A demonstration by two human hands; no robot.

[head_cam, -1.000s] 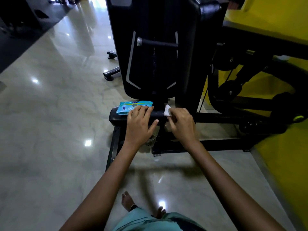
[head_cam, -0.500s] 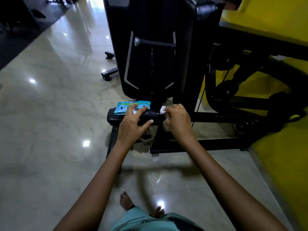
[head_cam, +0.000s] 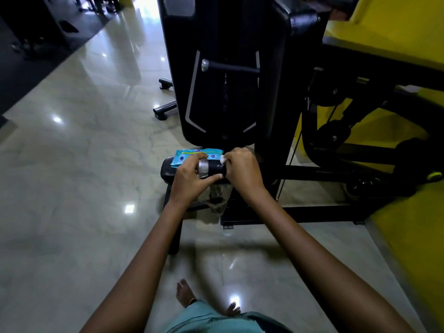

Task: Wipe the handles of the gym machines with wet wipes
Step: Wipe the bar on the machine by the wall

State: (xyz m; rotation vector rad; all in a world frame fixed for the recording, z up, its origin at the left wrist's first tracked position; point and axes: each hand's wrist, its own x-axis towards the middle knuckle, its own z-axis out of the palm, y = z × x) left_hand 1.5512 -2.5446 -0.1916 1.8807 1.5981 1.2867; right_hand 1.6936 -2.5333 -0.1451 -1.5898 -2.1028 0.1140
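At the centre of the frame, the left hand (head_cam: 192, 177) grips the metal-capped end of a black handle (head_cam: 212, 167). The right hand (head_cam: 242, 170) clasps a white wipe (head_cam: 223, 160) around it. A blue wipe packet (head_cam: 189, 156) lies just behind.

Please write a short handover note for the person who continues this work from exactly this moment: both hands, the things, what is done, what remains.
Left hand: grips the chrome-capped end of the black handle, steadying it.
Right hand: curled round the same handle, with the white wet wipe under its fingers.
The blue wipes pack lies on the black pad, behind the left hand.
Done: this handle is being wiped; how much is clean cannot be told.
Left: finish this handle, then the upper handle bar and the other machines.
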